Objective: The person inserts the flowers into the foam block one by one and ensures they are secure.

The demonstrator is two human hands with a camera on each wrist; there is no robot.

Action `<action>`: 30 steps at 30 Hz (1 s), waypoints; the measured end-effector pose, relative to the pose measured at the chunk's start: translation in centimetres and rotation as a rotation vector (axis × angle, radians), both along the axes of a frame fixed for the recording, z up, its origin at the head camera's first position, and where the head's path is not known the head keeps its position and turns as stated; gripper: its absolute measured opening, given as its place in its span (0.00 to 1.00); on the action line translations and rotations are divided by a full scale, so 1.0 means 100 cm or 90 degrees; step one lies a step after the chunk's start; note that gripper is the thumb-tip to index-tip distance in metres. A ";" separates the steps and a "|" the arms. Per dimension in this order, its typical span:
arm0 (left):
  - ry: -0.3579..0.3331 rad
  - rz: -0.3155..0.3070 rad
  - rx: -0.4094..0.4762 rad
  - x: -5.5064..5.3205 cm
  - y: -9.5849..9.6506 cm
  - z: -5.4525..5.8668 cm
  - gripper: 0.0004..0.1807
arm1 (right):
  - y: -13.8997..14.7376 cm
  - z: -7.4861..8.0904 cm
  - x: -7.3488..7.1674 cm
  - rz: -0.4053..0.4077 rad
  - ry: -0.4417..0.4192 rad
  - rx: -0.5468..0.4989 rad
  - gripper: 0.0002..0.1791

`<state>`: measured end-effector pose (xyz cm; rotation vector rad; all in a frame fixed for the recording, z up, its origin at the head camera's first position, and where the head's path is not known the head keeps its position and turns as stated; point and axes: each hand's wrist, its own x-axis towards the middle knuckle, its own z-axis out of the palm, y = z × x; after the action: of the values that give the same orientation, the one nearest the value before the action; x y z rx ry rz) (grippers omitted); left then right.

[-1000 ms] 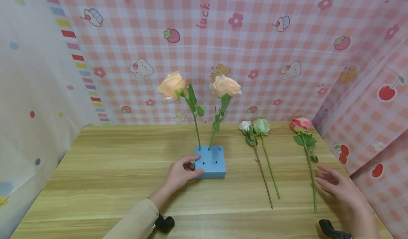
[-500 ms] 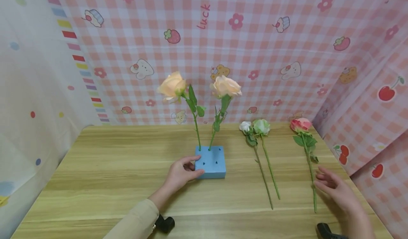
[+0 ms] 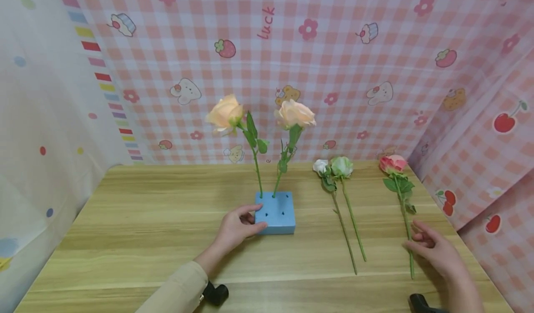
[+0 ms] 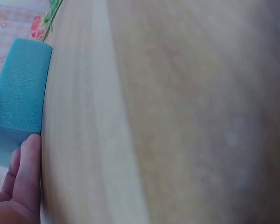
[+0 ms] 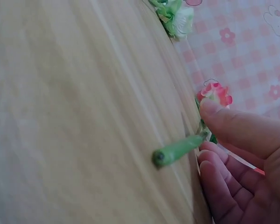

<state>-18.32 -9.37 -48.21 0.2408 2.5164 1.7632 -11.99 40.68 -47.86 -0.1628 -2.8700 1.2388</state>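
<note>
My left hand (image 3: 234, 228) holds the left side of a light blue foam block (image 3: 278, 222) with thumb and fingers. In the left wrist view, fingertips press low against the block's side (image 4: 25, 84). Two peach roses, one on the left (image 3: 225, 112) and one on the right (image 3: 297, 113), stand in the block's back holes, leaning apart. At the right, my right hand (image 3: 438, 252) is beside the stem of a pink rose (image 3: 393, 164) lying on the table. The right wrist view shows the green stem (image 5: 179, 150) between the thumb and the parted fingers.
A white rose (image 3: 321, 166) and a pale green rose (image 3: 342, 167) lie side by side between the block and the pink rose. Several other dark holes mark the block's top. Checked cloth (image 3: 250, 72) hangs behind the wooden table (image 3: 146, 225).
My right hand has shifted left to the pink rose's stem, its thumb now reaching over it. The left hand and the block stay in place.
</note>
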 end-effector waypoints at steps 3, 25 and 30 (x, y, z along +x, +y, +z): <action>0.000 0.001 -0.001 0.000 0.000 0.000 0.27 | -0.002 0.002 -0.001 -0.003 -0.011 0.036 0.40; -0.009 0.001 0.009 0.000 0.000 0.000 0.27 | 0.003 0.009 -0.004 0.003 -0.118 -0.152 0.37; -0.008 0.002 0.007 0.000 0.000 0.000 0.27 | 0.009 0.007 -0.006 0.010 -0.154 -0.267 0.33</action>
<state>-18.29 -9.36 -48.17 0.2257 2.5013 1.7747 -12.63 41.57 -47.14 -0.3133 -2.7527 1.9347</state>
